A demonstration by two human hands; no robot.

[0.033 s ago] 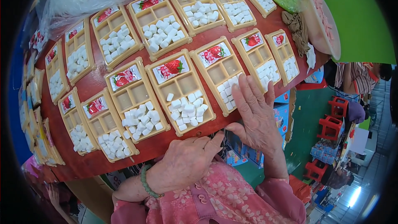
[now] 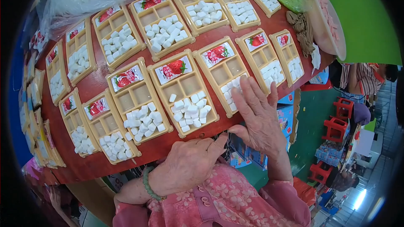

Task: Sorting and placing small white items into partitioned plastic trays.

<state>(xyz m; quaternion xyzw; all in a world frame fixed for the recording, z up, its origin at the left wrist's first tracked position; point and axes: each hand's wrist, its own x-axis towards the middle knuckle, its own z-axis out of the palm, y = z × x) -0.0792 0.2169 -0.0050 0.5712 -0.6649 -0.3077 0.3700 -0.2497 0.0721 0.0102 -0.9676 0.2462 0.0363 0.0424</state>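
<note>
My right hand (image 2: 261, 120) has its fingers stretched and apart, lying over the white marshmallow-like pieces (image 2: 229, 92) at the near end of a cream compartment tray (image 2: 201, 65). A strawberry-printed sachet (image 2: 217, 54) fills the far compartment of that tray, and two small middle compartments hold nothing. At the table's near edge, my left hand (image 2: 183, 166), with a green bead bracelet (image 2: 147, 183) at its wrist, is curled closed. Its fingertips are turned under, so whatever they hold is hidden. To its upper right, another tray (image 2: 154, 88) carries loose, heaped white pieces (image 2: 191, 111).
Several similar trays stand in two rows on the red table (image 2: 94, 80). Clear plastic sheeting (image 2: 54, 6) with more white pieces lies at the far left. A brown cloth (image 2: 299, 25) and a pale basin (image 2: 313, 21) of pink pieces are at the right. Stacked trays (image 2: 42, 138) line the left side.
My right hand has shifted very slightly over the pieces. Everything else looks the same.
</note>
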